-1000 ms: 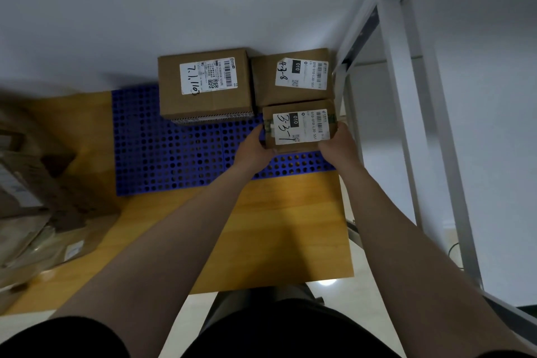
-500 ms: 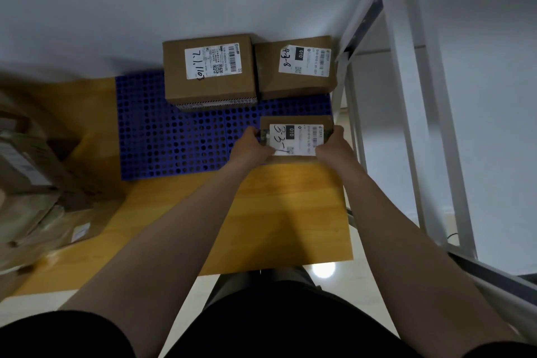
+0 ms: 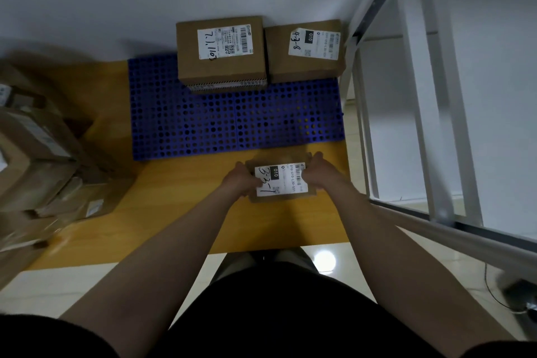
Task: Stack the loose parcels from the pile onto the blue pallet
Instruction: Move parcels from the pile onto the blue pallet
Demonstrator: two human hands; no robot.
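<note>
A small brown parcel (image 3: pixel 283 180) with a white label marked 3-3-1 is held above the wooden table, just in front of the blue pallet (image 3: pixel 232 122). My left hand (image 3: pixel 239 182) grips its left side and my right hand (image 3: pixel 319 174) grips its right side. Two larger cardboard parcels stand at the pallet's far edge: one labelled 7,1,110 (image 3: pixel 220 51) and one labelled 4-3-8 (image 3: pixel 305 51) to its right.
The pile of loose parcels (image 3: pixel 37 154) lies on the left of the wooden table (image 3: pixel 174 212). A white metal frame (image 3: pixel 406 96) stands close on the right. The table's front edge is near my body, with pale floor tiles below.
Both hands have drawn the small parcel back from beside the 4-3-8 parcel on the pallet, toward me, to over the wooden table in front of the pallet.
</note>
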